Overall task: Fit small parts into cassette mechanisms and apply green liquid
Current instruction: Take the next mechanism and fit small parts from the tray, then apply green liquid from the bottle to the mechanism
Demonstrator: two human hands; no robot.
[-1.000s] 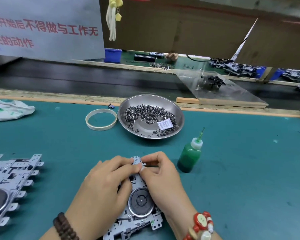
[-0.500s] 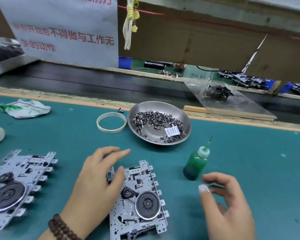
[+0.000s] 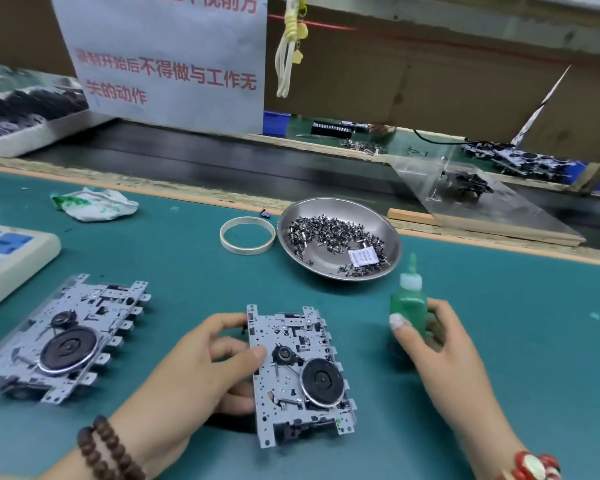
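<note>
A metal cassette mechanism (image 3: 298,375) with a black flywheel lies on the green mat in front of me. My left hand (image 3: 201,368) grips its left edge, thumb resting on the plate. My right hand (image 3: 437,344) wraps around a small bottle of green liquid (image 3: 407,303) with a white collar and green nozzle, standing upright right of the mechanism. A steel dish (image 3: 340,237) behind holds several small dark parts and a white label. Another cassette mechanism (image 3: 66,337) lies at the left.
A cream tape ring (image 3: 247,235) lies left of the dish. A crumpled white and green bag (image 3: 94,204) sits far left, a beige tray (image 3: 11,258) with blue cells at the left edge. A conveyor belt (image 3: 222,168) and a clear plastic ramp (image 3: 482,202) run behind the mat.
My right hand moved from beside the mechanism up to the green bottle and closed around it. My left hand shifted onto the mechanism's left edge. The view swung left.
</note>
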